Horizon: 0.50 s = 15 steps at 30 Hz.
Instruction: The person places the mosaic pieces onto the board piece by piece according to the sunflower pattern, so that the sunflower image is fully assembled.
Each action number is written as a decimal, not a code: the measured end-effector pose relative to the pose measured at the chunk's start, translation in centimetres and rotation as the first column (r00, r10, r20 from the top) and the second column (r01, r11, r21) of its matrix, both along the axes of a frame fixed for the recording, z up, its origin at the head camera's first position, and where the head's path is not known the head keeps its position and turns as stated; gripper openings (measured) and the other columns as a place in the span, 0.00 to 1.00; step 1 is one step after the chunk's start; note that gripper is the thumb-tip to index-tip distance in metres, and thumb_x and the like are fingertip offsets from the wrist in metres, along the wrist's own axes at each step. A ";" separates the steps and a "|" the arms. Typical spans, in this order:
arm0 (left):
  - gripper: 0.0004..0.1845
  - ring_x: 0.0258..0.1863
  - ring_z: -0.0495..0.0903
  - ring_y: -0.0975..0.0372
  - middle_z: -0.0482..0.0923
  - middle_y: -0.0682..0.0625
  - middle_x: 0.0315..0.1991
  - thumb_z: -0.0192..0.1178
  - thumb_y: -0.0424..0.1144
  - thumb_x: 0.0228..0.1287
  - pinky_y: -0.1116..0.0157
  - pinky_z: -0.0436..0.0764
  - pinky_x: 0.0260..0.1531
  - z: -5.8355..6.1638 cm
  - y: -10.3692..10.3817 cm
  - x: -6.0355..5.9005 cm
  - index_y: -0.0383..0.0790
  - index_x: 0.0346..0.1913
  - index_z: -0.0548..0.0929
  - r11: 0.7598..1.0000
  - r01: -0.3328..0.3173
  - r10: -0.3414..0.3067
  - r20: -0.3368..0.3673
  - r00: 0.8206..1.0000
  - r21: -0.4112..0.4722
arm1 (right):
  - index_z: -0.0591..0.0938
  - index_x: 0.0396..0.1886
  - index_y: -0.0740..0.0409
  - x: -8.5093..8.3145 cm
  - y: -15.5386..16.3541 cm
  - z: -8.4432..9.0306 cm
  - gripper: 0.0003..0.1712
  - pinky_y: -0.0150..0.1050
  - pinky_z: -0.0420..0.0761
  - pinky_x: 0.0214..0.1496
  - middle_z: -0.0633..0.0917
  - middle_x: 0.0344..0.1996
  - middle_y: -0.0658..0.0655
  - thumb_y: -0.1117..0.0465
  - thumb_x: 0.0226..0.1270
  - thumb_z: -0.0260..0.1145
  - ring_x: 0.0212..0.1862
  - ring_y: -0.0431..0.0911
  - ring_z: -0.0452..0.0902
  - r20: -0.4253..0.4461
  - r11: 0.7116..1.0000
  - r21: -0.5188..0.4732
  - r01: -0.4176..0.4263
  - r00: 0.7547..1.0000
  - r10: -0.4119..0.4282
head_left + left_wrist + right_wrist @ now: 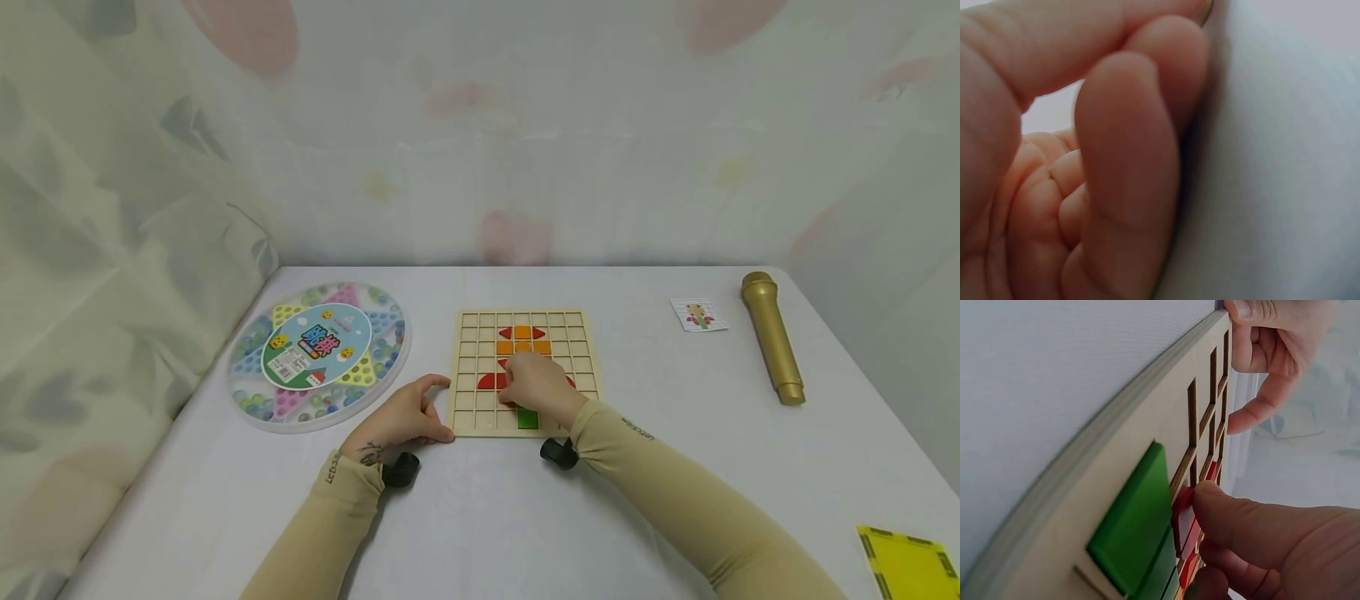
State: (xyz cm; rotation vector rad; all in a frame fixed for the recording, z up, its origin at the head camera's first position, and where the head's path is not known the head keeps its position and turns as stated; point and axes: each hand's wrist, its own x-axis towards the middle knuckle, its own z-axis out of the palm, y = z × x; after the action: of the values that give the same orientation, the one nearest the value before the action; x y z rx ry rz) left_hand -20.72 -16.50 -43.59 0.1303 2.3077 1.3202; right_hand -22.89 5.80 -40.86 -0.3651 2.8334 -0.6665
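Note:
A square wooden grid board (487, 430) lies on the table, with orange squares (522, 332), red triangles (506, 333), rounded red pieces (487, 382) and green squares (527, 418) set in its cells. Over its lower middle, my right hand (542, 386) pinches a small red piece (1183, 509), tilted at a cell beside the green squares; its exact shape is partly hidden by the thumb. My left hand (397, 417) touches the board's left edge with thumb and index finger spread apart. The left wrist view shows its fingers (1125, 156) close to the white tablecloth.
A round marble board game (315, 346) in clear packaging lies to the left. At the right are a small picture card (699, 315) and a gold microphone-shaped object (774, 337). A yellow panel (911, 562) sits at the near right corner. Curtains (517, 133) hang behind the table.

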 end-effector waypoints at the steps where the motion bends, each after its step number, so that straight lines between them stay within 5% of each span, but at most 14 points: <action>1: 0.44 0.14 0.68 0.64 0.74 0.49 0.17 0.76 0.34 0.37 0.68 0.67 0.16 0.0 0.0 0.0 0.47 0.62 0.65 1.000 0.000 0.000 0.000 1.000 0.000 | 0.69 0.10 0.52 0.0 0.0 0.0 0.20 0.32 0.55 0.18 0.64 0.11 0.47 0.58 0.50 0.71 0.17 0.40 0.62 0.004 1.000 0.000 0.005 1.000 -0.005; 15: 0.44 0.14 0.69 0.63 0.75 0.49 0.18 0.76 0.35 0.37 0.68 0.67 0.17 -0.1 -0.1 0.0 0.46 0.62 0.65 1.000 0.006 -0.006 -0.018 1.000 -0.028 | 0.76 0.21 0.55 -1.8 3.9 1.0 0.12 0.33 0.64 0.19 0.76 0.19 0.51 0.55 0.61 0.63 0.21 0.43 0.69 -0.072 0.991 0.037 0.132 0.989 -0.129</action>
State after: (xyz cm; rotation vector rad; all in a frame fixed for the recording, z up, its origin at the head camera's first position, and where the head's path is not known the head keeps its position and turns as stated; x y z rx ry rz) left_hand -20.76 -16.61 -43.66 0.1402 2.3378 1.2881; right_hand -24.72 9.66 -39.91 -0.2004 2.9522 -0.6302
